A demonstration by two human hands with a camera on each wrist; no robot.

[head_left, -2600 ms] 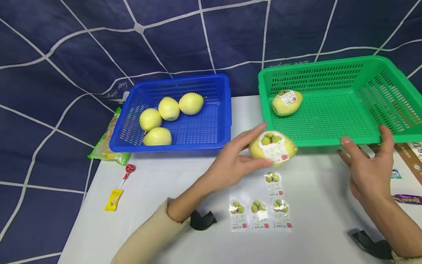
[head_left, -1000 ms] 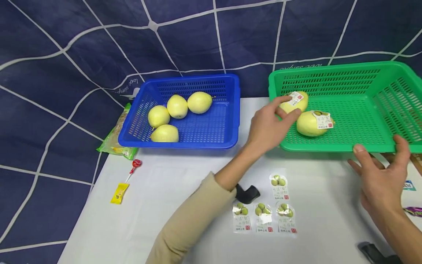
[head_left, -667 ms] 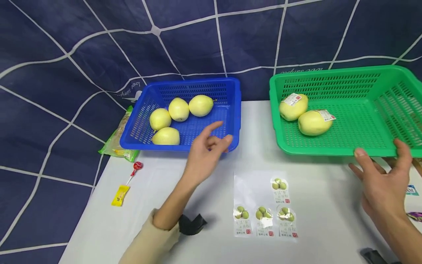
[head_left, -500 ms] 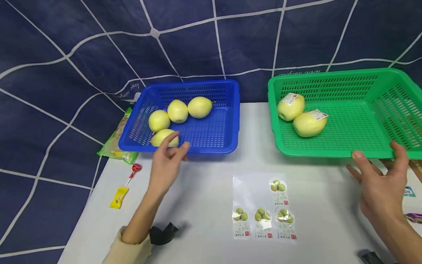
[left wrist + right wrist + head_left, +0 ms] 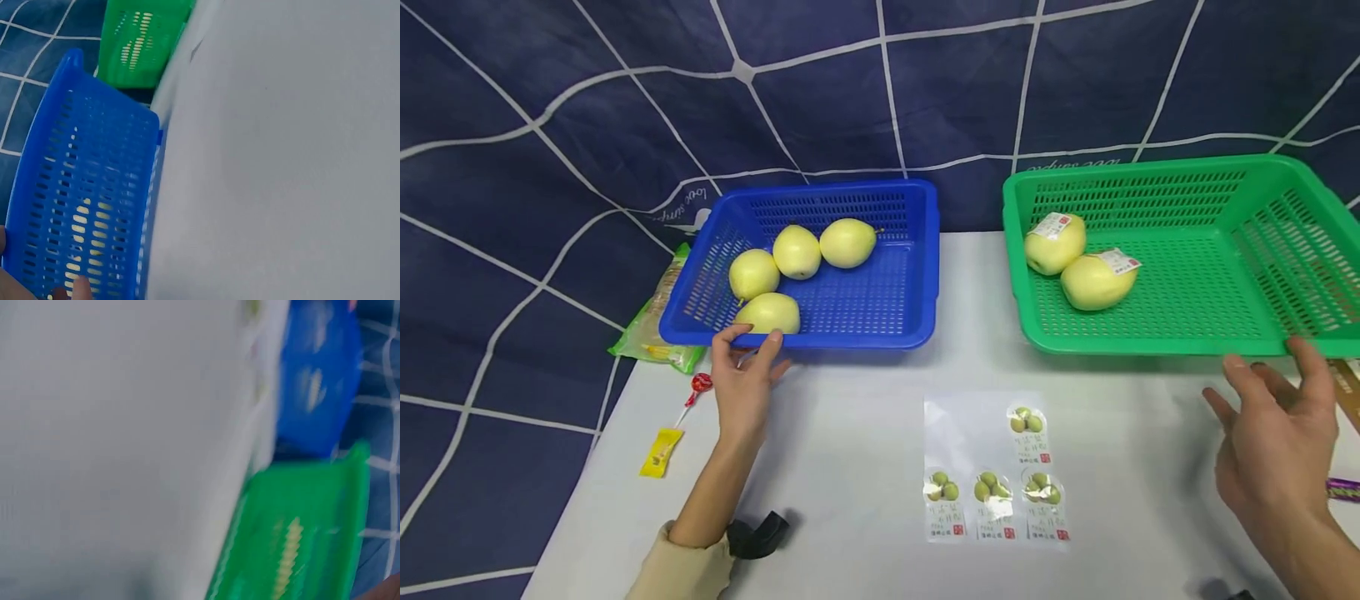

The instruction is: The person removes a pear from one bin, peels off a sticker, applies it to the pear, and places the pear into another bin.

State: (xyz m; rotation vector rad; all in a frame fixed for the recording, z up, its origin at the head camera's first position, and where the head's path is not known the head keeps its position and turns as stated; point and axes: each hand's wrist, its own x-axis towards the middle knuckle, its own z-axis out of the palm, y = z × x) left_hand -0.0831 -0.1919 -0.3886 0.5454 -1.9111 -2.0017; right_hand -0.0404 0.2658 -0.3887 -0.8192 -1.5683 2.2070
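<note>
My left hand (image 5: 741,387) is at the front rim of a blue plastic basket (image 5: 872,340), index finger over the rim and thumb in front. Several yellow pears (image 5: 797,252) lie in that basket, the closest pear (image 5: 771,313) right behind my fingers. My right hand (image 5: 1277,442) is at the front of a green basket (image 5: 1150,343), fingers loosely bent, one fingertip by the rim; it holds nothing. Two pears (image 5: 1097,283) with paper labels lie inside the green basket. The left wrist view shows the blue basket's slotted wall (image 5: 94,187); the right wrist view is blurred.
A sheet of pear stickers (image 5: 977,433) lies on the white table (image 5: 842,467), its upper left part bare. Left are a lollipop (image 5: 700,383), a yellow packet (image 5: 661,452) and a green-edged bag (image 5: 658,329); a purple wrapper (image 5: 1343,489) lies far right.
My left hand has set a labelled pear in the green basket, let go, and moved left to the blue basket's front rim. My right hand has eased off the green rim.
</note>
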